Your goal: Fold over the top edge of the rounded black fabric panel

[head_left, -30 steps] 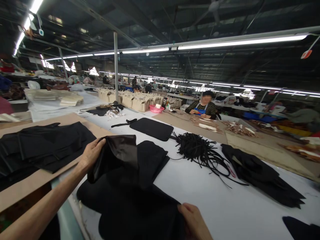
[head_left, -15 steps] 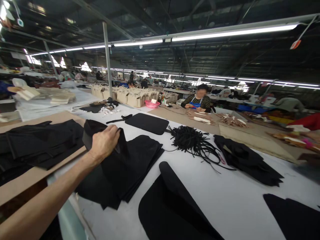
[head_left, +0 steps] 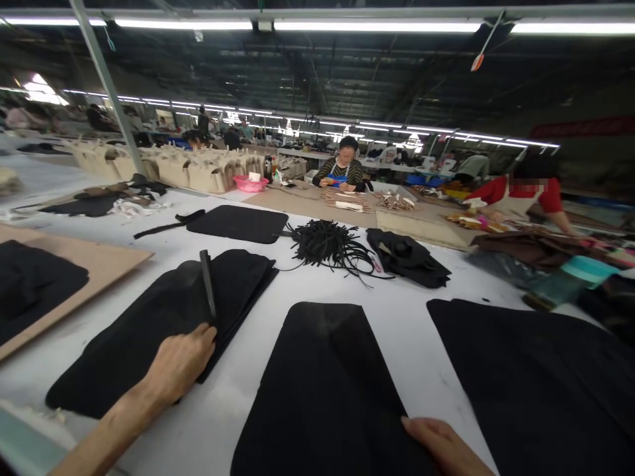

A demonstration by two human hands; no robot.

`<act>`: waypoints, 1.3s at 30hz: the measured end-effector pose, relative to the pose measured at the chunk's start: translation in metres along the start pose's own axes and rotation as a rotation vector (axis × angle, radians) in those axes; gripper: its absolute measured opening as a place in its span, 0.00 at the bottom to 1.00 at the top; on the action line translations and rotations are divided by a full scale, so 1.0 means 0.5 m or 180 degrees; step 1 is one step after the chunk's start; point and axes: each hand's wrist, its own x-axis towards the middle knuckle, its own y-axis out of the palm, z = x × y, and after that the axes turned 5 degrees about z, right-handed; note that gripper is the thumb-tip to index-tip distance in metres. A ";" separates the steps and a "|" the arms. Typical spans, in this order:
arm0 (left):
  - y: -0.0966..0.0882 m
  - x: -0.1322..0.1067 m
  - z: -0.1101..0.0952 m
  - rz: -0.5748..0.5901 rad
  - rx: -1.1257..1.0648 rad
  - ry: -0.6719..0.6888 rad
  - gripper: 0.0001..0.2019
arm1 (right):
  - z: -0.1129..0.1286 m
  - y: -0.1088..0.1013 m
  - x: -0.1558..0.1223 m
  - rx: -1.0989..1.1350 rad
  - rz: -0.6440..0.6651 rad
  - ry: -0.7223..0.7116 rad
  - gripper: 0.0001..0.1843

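My left hand [head_left: 186, 360] has its fingers closed on the edge of a black fabric piece [head_left: 143, 317] on the left stack. From those fingers a narrow dark strip [head_left: 208, 284] stands up; whether it is that piece's raised edge or a separate strip I cannot tell. At the bottom right, my right hand [head_left: 444, 443] grips the right edge of a black fabric panel [head_left: 317, 383] with rounded corners, lying in front of me. Its lower fingers are hidden by the frame edge and the hand itself.
On the white table [head_left: 397, 330] lie a bundle of black straps [head_left: 325, 244], a flat black panel [head_left: 238, 223], a folded black pile [head_left: 409, 258] and large black sheets [head_left: 540, 370]. A brown board [head_left: 114, 271] is left. Two co-workers sit beyond, near a pink basket [head_left: 251, 183].
My left hand has come down with the black piece, which now lies flatter on the stack. My right hand has entered at the panel, whose fold has opened. The view has turned right.
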 end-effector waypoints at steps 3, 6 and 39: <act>0.007 0.000 -0.020 0.0176 0.0028 0.0059 0.13 | -0.008 -0.020 0.008 -0.0998 -0.0464 0.0129 0.25; -0.017 -0.012 -0.041 0.0045 0.0039 0.0023 0.17 | 0.000 -0.020 -0.007 -0.2333 -0.1486 0.0084 0.17; -0.002 0.001 -0.236 0.1066 -0.5095 0.0180 0.39 | 0.171 0.113 -0.068 -0.0412 0.0230 -0.0989 0.10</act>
